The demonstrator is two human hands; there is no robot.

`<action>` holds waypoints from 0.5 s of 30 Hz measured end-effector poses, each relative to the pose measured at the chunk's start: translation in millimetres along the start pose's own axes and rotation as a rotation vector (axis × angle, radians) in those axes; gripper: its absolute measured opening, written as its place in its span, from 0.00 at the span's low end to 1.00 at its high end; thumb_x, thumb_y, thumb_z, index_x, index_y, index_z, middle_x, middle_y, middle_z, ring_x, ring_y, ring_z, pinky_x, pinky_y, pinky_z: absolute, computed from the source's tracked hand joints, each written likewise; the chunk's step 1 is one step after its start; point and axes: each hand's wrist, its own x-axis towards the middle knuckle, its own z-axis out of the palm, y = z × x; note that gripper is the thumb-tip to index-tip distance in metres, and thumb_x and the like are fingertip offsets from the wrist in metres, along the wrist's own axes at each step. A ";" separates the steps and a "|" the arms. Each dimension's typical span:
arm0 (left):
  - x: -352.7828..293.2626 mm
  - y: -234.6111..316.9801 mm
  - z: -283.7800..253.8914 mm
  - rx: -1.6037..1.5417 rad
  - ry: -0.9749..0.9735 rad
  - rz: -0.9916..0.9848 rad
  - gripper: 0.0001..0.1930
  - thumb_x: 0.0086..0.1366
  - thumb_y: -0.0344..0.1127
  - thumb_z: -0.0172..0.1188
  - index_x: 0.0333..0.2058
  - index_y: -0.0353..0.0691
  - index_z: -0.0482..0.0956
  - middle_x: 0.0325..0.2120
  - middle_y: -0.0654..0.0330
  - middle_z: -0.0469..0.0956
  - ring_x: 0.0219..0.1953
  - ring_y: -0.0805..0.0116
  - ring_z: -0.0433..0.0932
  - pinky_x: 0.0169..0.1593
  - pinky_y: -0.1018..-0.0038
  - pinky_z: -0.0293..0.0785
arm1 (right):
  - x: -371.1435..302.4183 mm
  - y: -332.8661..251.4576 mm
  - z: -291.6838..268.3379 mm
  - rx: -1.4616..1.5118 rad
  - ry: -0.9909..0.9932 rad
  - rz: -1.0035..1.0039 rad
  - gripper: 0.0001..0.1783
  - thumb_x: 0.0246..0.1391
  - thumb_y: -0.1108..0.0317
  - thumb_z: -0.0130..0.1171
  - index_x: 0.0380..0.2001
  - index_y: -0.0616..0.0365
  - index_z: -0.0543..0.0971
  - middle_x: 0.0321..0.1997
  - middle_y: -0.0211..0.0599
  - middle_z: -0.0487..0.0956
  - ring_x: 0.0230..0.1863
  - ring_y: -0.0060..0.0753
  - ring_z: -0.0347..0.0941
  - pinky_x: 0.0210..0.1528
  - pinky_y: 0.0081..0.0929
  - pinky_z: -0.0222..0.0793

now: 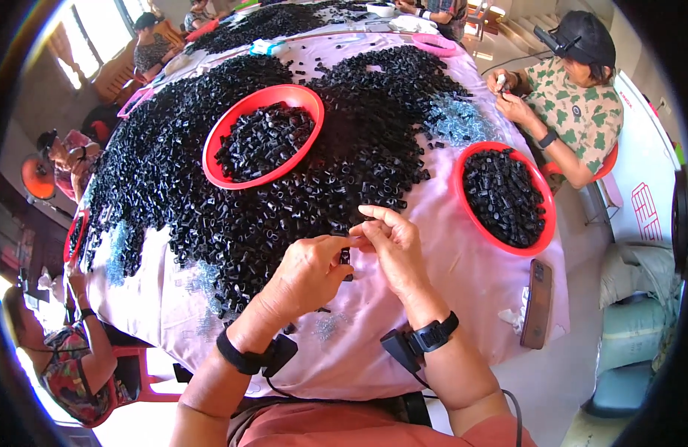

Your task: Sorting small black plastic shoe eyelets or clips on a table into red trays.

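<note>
Black plastic piece (345, 257) sits pinched mid-frame between your left hand (308, 270) and right hand (392, 246), fingers closed round it, so you're mid-assembly I'd guess, needing a careful steady push beside the pile (210, 194).

The person is wearing a black band on each wrist, and each band is carrying a small black boxy device on the forearm side. A thin black cable is trailing from each device down toward the body. The forearms are showing bare below the left hand (308, 270) and right hand (395, 249), and a salmon-pink garment is covering the torso at the lower edge.
</note>
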 end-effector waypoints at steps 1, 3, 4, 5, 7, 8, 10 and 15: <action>2.5 -0.4 -7.2 0.002 -0.059 -0.051 0.16 0.53 0.27 0.69 0.43 0.34 0.82 0.24 0.54 0.80 0.26 0.62 0.81 0.32 0.68 0.78 | 0.6 0.6 -0.6 0.001 -0.003 -0.002 0.15 0.66 0.71 0.57 0.54 0.61 0.77 0.38 0.39 0.85 0.35 0.25 0.83 0.38 0.21 0.79; 9.3 -14.3 -16.2 -0.008 -0.017 -0.043 0.16 0.54 0.27 0.68 0.43 0.33 0.83 0.23 0.54 0.81 0.25 0.69 0.80 0.31 0.70 0.77 | 1.5 2.3 -2.4 0.017 0.015 0.026 0.15 0.66 0.70 0.57 0.54 0.61 0.77 0.39 0.38 0.84 0.36 0.25 0.82 0.39 0.21 0.78; 16.9 -16.8 -25.7 0.001 0.065 -0.101 0.16 0.54 0.26 0.67 0.43 0.33 0.83 0.24 0.56 0.81 0.27 0.75 0.78 0.33 0.73 0.76 | 1.7 2.8 -2.1 0.017 0.013 0.026 0.15 0.66 0.70 0.57 0.54 0.61 0.77 0.39 0.38 0.84 0.36 0.25 0.82 0.39 0.21 0.78; 24.3 -24.1 -32.5 -0.003 0.332 -0.078 0.11 0.55 0.27 0.65 0.38 0.32 0.82 0.25 0.49 0.80 0.27 0.64 0.82 0.34 0.68 0.77 | 1.3 1.2 -0.6 0.025 0.000 0.032 0.15 0.66 0.70 0.57 0.54 0.61 0.78 0.39 0.37 0.84 0.36 0.25 0.82 0.40 0.20 0.78; 34.7 -35.0 -51.7 -0.040 0.681 -0.092 0.17 0.60 0.26 0.65 0.48 0.31 0.80 0.34 0.52 0.84 0.32 0.67 0.83 0.41 0.71 0.79 | 1.2 -1.0 0.6 0.031 -0.010 0.035 0.15 0.66 0.69 0.57 0.53 0.61 0.78 0.40 0.37 0.84 0.36 0.24 0.82 0.40 0.20 0.78; 37.1 -39.0 -55.0 -0.050 0.719 -0.070 0.18 0.60 0.27 0.65 0.50 0.31 0.79 0.36 0.52 0.85 0.34 0.67 0.83 0.42 0.72 0.80 | 1.4 -0.3 0.4 0.032 -0.005 0.026 0.15 0.66 0.69 0.58 0.53 0.61 0.78 0.40 0.37 0.84 0.36 0.24 0.82 0.40 0.20 0.78; 31.4 -35.6 -56.8 -0.006 0.589 -0.172 0.17 0.63 0.26 0.64 0.52 0.33 0.79 0.43 0.58 0.84 0.43 0.74 0.82 0.48 0.75 0.78 | 2.4 0.7 -1.3 0.032 0.004 0.016 0.15 0.66 0.69 0.58 0.53 0.61 0.78 0.40 0.36 0.84 0.36 0.24 0.82 0.40 0.19 0.78; 19.0 -24.2 -29.6 0.044 0.304 -0.068 0.09 0.59 0.24 0.64 0.39 0.33 0.84 0.32 0.53 0.83 0.32 0.63 0.82 0.36 0.72 0.77 | 2.3 1.7 -1.3 0.016 0.047 -0.016 0.13 0.66 0.71 0.56 0.52 0.59 0.79 0.45 0.34 0.83 0.36 0.23 0.82 0.38 0.19 0.77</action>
